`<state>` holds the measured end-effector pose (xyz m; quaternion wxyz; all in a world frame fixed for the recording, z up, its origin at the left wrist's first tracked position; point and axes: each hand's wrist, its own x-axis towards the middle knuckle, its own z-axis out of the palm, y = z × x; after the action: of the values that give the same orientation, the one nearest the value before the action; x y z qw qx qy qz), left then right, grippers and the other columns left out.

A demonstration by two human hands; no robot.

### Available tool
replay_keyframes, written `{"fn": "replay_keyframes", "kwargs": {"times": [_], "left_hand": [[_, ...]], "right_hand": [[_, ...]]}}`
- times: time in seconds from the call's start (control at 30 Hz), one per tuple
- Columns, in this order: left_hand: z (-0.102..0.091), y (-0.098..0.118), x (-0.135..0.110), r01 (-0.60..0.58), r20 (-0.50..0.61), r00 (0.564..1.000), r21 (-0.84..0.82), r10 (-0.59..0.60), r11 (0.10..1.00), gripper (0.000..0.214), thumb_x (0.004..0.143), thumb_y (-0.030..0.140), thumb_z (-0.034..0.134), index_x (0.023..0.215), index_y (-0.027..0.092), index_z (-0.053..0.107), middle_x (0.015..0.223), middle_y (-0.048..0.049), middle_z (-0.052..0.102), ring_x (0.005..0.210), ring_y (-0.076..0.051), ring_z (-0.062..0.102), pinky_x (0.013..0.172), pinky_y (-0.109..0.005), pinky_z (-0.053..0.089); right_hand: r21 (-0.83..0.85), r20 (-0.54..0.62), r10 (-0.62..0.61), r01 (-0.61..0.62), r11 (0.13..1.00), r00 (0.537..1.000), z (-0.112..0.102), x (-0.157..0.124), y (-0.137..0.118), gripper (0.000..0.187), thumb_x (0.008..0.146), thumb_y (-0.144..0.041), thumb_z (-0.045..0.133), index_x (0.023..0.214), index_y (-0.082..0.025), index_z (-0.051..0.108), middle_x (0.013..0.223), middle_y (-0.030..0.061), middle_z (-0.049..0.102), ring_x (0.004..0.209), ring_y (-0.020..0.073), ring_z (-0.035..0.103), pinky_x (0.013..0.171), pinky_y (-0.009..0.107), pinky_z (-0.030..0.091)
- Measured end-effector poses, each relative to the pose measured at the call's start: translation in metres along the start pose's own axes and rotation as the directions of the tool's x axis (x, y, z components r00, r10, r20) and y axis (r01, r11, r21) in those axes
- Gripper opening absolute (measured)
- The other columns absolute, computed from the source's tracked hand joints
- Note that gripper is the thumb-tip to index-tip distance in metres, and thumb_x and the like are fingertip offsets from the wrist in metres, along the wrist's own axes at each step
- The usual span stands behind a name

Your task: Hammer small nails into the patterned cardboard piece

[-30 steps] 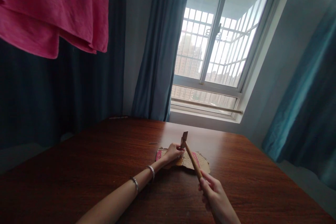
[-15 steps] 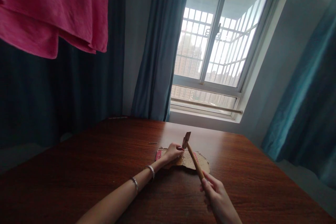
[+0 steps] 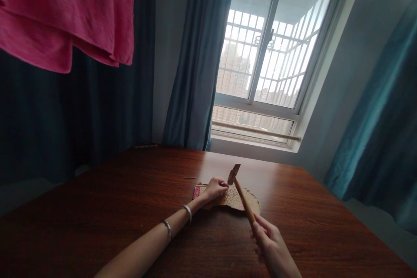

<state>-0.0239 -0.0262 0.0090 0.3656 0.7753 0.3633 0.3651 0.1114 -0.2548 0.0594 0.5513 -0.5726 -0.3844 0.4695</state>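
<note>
My right hand is closed around the wooden handle of a hammer. The hammer's flat, brownish head is raised just to the right of my left hand. Fingers pinched, my left hand holds a small tool with a rounded dark red handle; its lower end cannot be made out. Under that hand lies an irregular piece of brown cardboard, dotted with many small holes and with a pink patterned strip at its left end. Two bracelets circle my left forearm.
The cardboard rests on a reddish-brown wooden table. A thin nail-like piece lies beyond my left hand. Blue curtains and a barred window stand behind the table. A pink cloth hangs at upper left.
The hammer head has moved slightly to the right, away from the dark red handle, and my right hand has shifted a little with it. My left hand stays in place.
</note>
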Motion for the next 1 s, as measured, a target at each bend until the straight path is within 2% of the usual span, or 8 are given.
{"fn": "replay_keyframes", "kwargs": {"times": [0.17, 0.27, 0.33, 0.4, 0.5, 0.6, 0.77, 1.0], "left_hand": [[0.0, 0.0, 0.0, 0.003, -0.009, 1.0, 0.006, -0.003, 1.0, 0.024, 0.063, 0.026, 0.054, 0.07, 0.009, 0.069, 0.067, -0.0045, 0.066, 0.064, -0.015, 0.056, 0.055, -0.02, 0.036], [0.0, 0.003, 0.0, -0.012, -0.016, 1.0, -0.008, 0.011, 1.0, 0.022, 0.063, 0.025, 0.054, 0.069, 0.009, 0.069, 0.066, -0.0047, 0.066, 0.064, -0.015, 0.056, 0.055, -0.02, 0.037], [-0.001, 0.005, -0.001, -0.011, -0.014, 1.0, -0.021, 0.011, 1.0, 0.022, 0.063, 0.024, 0.054, 0.068, 0.009, 0.069, 0.066, -0.0045, 0.066, 0.063, -0.015, 0.056, 0.055, -0.02, 0.037], [-0.001, 0.007, -0.001, 0.002, -0.013, 1.0, -0.03, -0.002, 1.0, 0.021, 0.062, 0.022, 0.054, 0.068, 0.008, 0.069, 0.065, -0.0045, 0.066, 0.063, -0.015, 0.057, 0.054, -0.02, 0.037], [-0.002, 0.009, -0.002, 0.025, -0.009, 1.0, -0.048, -0.025, 0.999, 0.021, 0.061, 0.02, 0.053, 0.067, 0.008, 0.069, 0.066, -0.005, 0.067, 0.064, -0.015, 0.057, 0.054, -0.02, 0.037], [-0.002, 0.009, -0.002, 0.026, -0.005, 1.0, -0.068, -0.027, 0.997, 0.021, 0.06, 0.02, 0.053, 0.068, 0.008, 0.069, 0.067, -0.0053, 0.067, 0.064, -0.015, 0.058, 0.055, -0.02, 0.038], [-0.001, 0.006, -0.001, 0.021, 0.002, 1.0, -0.09, -0.021, 0.996, 0.021, 0.061, 0.021, 0.054, 0.069, 0.008, 0.069, 0.069, -0.0058, 0.067, 0.067, -0.016, 0.059, 0.056, -0.02, 0.038], [0.001, -0.001, 0.001, 0.031, 0.007, 1.0, -0.072, -0.03, 0.997, 0.023, 0.062, 0.023, 0.055, 0.072, 0.009, 0.069, 0.072, -0.0055, 0.068, 0.069, -0.016, 0.058, 0.059, -0.021, 0.039]], "right_hand": [[0.008, -0.014, -0.023, 0.023, 1.0, 1.0, -0.004, -0.001, 0.002, 0.068, 0.065, -0.055, 0.061, 0.119, -0.015, 0.051, 0.061, -0.0015, 0.054, 0.037, 0.0048, 0.039, 0.031, 0.016, 0.025], [-0.042, -0.072, -0.045, 0.042, 0.998, 0.996, -0.017, 0.002, 0.007, 0.071, 0.063, -0.055, 0.063, 0.118, -0.012, 0.052, 0.06, -0.0007, 0.056, 0.036, 0.0058, 0.039, 0.032, 0.017, 0.025], [-0.129, -0.139, -0.082, 0.065, 0.99, 0.987, -0.033, 0.007, 0.013, 0.072, 0.06, -0.054, 0.064, 0.115, -0.008, 0.056, 0.058, 0.001, 0.059, 0.04, 0.0101, 0.047, 0.036, 0.02, 0.032], [-0.261, -0.21, -0.124, 0.066, 0.963, 0.97, -0.052, 0.014, 0.019, 0.067, 0.059, -0.051, 0.064, 0.109, -0.006, 0.06, 0.061, 0.0045, 0.064, 0.055, 0.0175, 0.058, 0.048, 0.024, 0.042], [-0.507, -0.349, -0.176, -0.028, 0.861, 0.921, -0.079, 0.023, 0.027, 0.055, 0.062, -0.044, 0.059, 0.103, -0.008, 0.064, 0.074, 0.0098, 0.069, 0.076, 0.0249, 0.063, 0.067, 0.028, 0.046], [-0.673, -0.419, -0.212, -0.146, 0.725, 0.883, -0.097, 0.027, 0.031, 0.048, 0.067, -0.041, 0.051, 0.102, -0.011, 0.066, 0.083, 0.0122, 0.07, 0.083, 0.0264, 0.063, 0.072, 0.028, 0.045], [-0.782, -0.442, -0.201, -0.265, 0.564, 0.874, -0.109, 0.026, 0.029, 0.045, 0.073, -0.037, 0.044, 0.108, -0.016, 0.063, 0.092, 0.0122, 0.069, 0.087, 0.0277, 0.063, 0.07, 0.031, 0.046], [-0.85, -0.406, -0.258, -0.258, 0.46, 0.877, -0.113, 0.027, 0.035, 0.041, 0.076, -0.033, 0.043, 0.109, -0.02, 0.062, 0.095, 0.0098, 0.069, 0.091, 0.0261, 0.063, 0.072, 0.03, 0.047]]}}
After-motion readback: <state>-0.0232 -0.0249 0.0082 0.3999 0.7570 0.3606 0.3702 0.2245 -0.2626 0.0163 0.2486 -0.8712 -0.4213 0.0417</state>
